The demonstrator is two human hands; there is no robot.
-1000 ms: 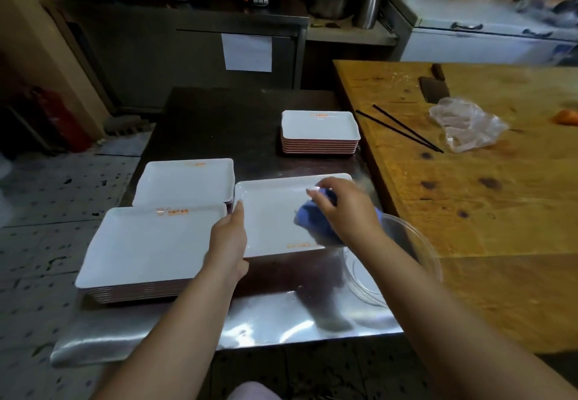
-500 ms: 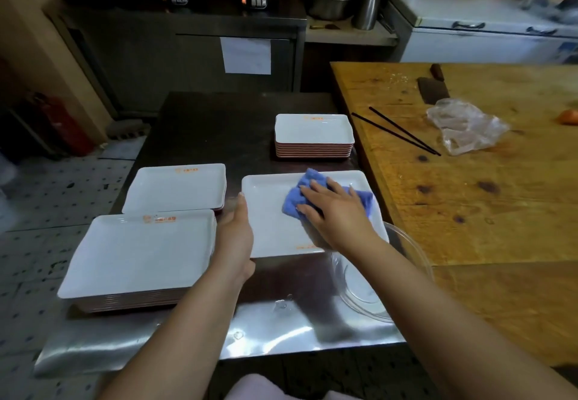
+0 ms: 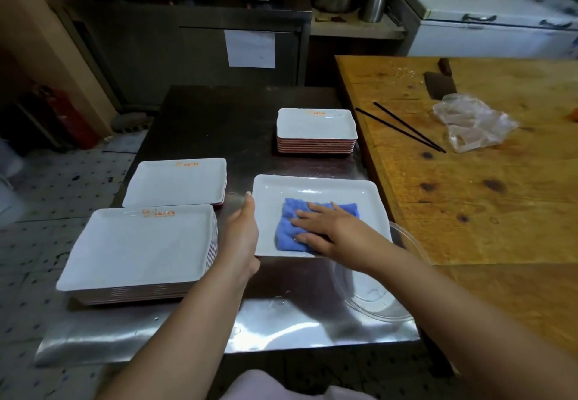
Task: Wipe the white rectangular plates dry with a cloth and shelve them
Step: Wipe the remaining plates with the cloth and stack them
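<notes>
Blue cloth (image 3: 316,227) flat on plate (image 3: 316,188), right hand (image 3: 331,230) pressing it, fingers straight. Left hand (image 3: 242,237) grips plate's 9 o'clock edge. Steel table (image 3: 281,321).

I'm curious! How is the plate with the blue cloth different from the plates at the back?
The plate being wiped lies alone; the far stack holds several piled plates. The right hand presses a blue cloth onto the single plate, while the stack's top is bare and untouched. Both are white and rectangular.
</notes>
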